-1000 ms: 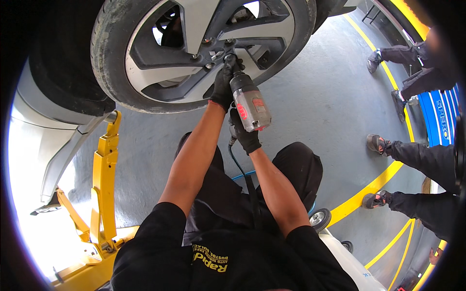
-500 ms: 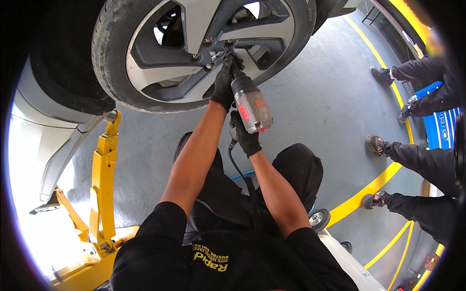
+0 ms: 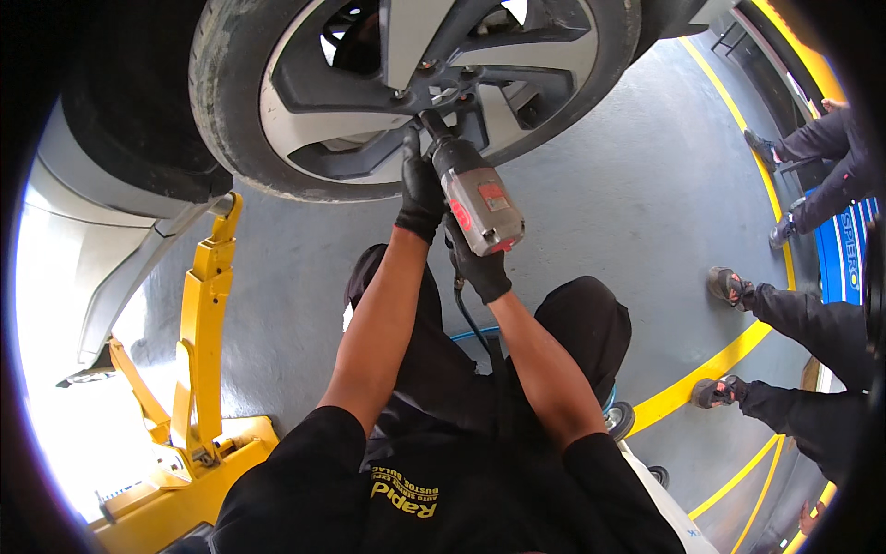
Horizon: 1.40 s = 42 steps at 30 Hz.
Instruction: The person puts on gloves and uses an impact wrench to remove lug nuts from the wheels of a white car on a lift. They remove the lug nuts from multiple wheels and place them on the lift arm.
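Note:
My left hand, black-gloved, grips beside the front of a pneumatic impact wrench, its index finger stretched up along the socket. My right hand holds the wrench's handle below the silver body, which partly hides the fingers; a hose hangs from it. The socket rests at the lower hub of a raised car wheel, over a lug position, with other nuts around the hub showing. The wheel has a black tyre and a two-tone silver and black rim.
A yellow lift arm supports the pale car body at left. At right are co-workers' legs and shoes, yellow floor lines and a blue striped cabinet. A wheeled white item stands behind my right elbow.
The socket has moved left and down across the hub to another lug position, uncovering the nut it was on. My left fingertips have shifted lower-left. The wheel sits further right in view.

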Motion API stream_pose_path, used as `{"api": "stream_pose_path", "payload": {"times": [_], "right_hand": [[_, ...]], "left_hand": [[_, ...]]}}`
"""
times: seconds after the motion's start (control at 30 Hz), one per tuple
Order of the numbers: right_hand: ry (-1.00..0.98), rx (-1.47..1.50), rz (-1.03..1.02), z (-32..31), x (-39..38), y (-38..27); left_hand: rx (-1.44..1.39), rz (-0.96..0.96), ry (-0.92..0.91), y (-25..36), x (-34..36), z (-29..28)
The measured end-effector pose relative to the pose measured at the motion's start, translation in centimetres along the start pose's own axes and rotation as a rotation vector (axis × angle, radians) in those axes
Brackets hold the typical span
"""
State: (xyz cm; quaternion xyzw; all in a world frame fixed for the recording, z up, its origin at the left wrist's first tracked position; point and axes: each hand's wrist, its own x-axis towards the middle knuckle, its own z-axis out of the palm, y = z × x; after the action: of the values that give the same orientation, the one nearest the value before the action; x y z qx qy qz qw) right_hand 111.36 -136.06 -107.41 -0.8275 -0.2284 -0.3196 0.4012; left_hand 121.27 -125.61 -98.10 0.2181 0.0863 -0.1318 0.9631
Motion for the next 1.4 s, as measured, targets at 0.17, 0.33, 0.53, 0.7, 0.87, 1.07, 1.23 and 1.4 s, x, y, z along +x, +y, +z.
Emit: {"api": "stream_pose_path", "payload": {"times": [0.17,0.33,0.53,0.7,0.87,1.07,1.23,1.4], "right_hand": [[-0.048,0.011,0.041,3.6,0.0,0.6],[-0.106,-0.005,0.079,6.6,-1.3,1.9],[-0.018,0.17,0.165,6.8,-0.8,-1.0],[-0.185,0.46,0.558,8.0,-4.6,1.7],[-0.076,0.611,0.591,4.7,-3.9,-1.0],[-0.138,0.227,0.311,-0.5,-4.3,-2.4],[-0.074,-0.061,0.143,-4.4,-3.2,-4.2],[-0.013,0.029,0.27,-8.0,0.3,-8.3]], "left_hand": [[0.213,0.007,-0.145,1.6,3.0,-3.3],[0.188,-0.028,-0.135,1.4,3.4,-3.7],[0.315,0.034,-0.101,2.3,3.9,-4.8],[0.21,0.021,-0.151,1.1,4.2,-2.6],[0.135,0.08,-0.099,0.1,2.6,-2.5],[0.07,0.228,-0.171,-0.6,4.5,-3.6],[-0.002,0.167,-0.142,-1.1,4.3,-2.1],[-0.066,0.223,0.019,-1.7,3.7,-0.9]]}}
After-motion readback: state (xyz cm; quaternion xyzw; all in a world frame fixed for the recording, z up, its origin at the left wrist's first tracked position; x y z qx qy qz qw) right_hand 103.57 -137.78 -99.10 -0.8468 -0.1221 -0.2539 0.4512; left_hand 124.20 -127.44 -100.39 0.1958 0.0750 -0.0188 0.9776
